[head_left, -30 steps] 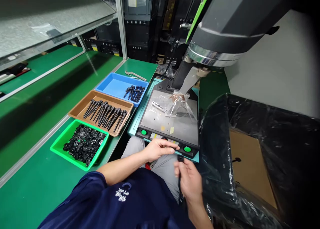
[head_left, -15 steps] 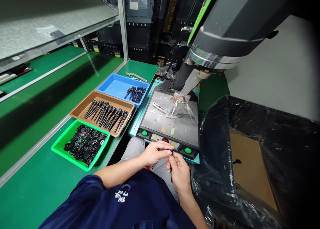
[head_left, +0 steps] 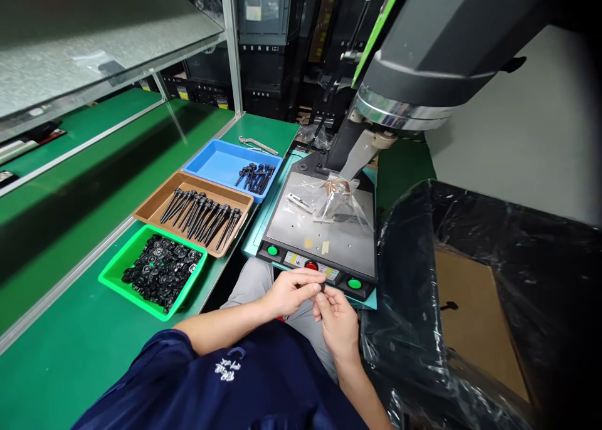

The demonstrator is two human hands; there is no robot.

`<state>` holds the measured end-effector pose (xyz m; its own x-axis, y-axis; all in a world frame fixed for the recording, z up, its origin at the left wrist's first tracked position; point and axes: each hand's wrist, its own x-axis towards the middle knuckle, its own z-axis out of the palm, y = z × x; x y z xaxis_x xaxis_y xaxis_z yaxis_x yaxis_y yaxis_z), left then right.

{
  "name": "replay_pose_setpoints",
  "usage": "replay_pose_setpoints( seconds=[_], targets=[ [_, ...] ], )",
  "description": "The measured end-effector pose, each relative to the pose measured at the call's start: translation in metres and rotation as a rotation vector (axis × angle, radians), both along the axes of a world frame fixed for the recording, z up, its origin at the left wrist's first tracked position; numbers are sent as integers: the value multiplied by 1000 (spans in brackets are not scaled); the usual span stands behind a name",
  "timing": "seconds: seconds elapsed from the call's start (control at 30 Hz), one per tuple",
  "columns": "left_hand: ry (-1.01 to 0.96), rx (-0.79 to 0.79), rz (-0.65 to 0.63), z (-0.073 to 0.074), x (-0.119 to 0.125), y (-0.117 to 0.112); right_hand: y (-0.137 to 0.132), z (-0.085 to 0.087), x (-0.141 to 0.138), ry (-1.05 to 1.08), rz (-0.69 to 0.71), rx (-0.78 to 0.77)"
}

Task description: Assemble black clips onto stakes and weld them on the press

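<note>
My left hand point(head_left: 291, 290) and my right hand point(head_left: 336, 320) meet in front of the machine's control strip point(head_left: 310, 268). Their fingertips pinch together on a small black part point(head_left: 322, 289). Only the tip of that part shows between the fingers. Both hands are closed on it, over my lap. Left of my hands lie a green tray point(head_left: 113, 274) heaped with small black pieces, a brown tray point(head_left: 149, 208) with a row of long black pins, and a blue tray point(head_left: 214, 162) with several more pins.
The press head point(head_left: 399, 107) hangs over a metal plate point(head_left: 343, 242) carrying a clear plastic bag point(head_left: 341, 198). Green buttons point(head_left: 354, 284) and a red one point(head_left: 311, 266) line its front. A black-lined carton point(head_left: 475, 304) stands at right. A metal tool point(head_left: 256, 143) lies behind the blue tray.
My right hand rose from lower right to meet my left hand. The black part it held upright is now pinched between both hands' fingertips.
</note>
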<state>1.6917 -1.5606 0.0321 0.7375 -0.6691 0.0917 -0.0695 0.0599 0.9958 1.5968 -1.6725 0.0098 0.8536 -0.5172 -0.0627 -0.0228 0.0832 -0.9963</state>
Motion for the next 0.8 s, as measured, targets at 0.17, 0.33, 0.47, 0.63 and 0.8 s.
replay_pose_setpoints(
  seconds=[0.17,0.33,0.47,0.63,0.8],
  targets=[
    [-140,8,0,2,-7,-1,-3,2,0,-21,18,76],
    [-282,14,-41,7,-6,-3,-7,-4,3,-45,-7,106],
    [-337,54,-85,10,-4,-8,-10,-8,11,-42,-35,138],
    [-284,75,-115,12,1,-12,-14,-9,15,-131,-80,149],
    [-45,45,42,3,34,-30,-28,-14,16,-146,-131,142]
  ],
)
